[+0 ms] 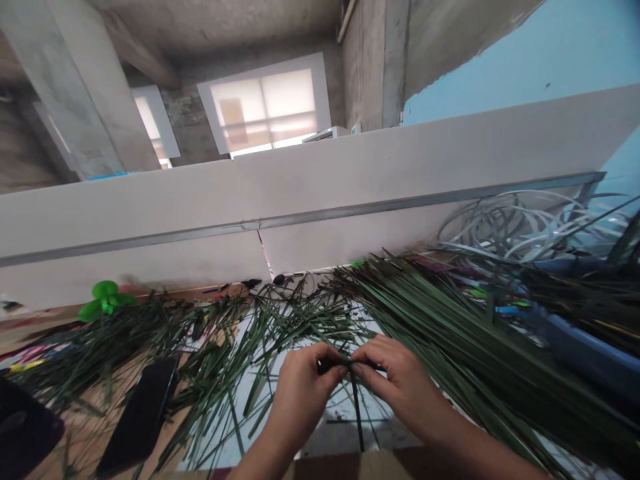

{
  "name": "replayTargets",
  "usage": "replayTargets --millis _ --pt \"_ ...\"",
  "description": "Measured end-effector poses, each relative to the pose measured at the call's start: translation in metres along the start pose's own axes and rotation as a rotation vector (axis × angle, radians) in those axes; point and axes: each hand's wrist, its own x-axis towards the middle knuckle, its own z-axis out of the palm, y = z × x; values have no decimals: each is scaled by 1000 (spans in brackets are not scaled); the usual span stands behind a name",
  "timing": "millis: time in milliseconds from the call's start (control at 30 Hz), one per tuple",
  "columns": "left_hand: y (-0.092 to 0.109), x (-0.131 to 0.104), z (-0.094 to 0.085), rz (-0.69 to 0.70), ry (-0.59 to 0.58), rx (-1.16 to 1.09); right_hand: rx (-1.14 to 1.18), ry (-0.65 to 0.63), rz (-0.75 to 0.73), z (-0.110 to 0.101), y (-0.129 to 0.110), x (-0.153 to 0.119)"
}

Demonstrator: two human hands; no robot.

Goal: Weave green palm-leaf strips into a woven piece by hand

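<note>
Both hands meet low in the centre of the head view, their fingertips nearly touching. My left hand [307,387] pinches a dark green leaf strip between thumb and fingers. Opposite it, my right hand [395,377] pinches the same piece, thumb and index finger together. A narrow end of the strip [357,413] hangs down between the two hands. Beneath them lies a white sheet [330,433] strewn with cut green strips [235,387]. The part of the strip inside the fingers is hidden.
A big bundle of long green leaves [450,327] lies at the right, beside a blue basin [590,353] and coiled white strips [530,227]. On the left are a black phone [140,413] and a green fan [106,301]. A white partition [320,187] stands behind.
</note>
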Motion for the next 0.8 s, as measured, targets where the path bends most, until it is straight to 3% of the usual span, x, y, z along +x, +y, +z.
replayTargets --millis 667,800 --pt "0 -1 0 -47 -2 -9 308 -90 172 -4 6 4" --pt "-1 -1 1 -33 13 12 310 -58 224 0 3 5"
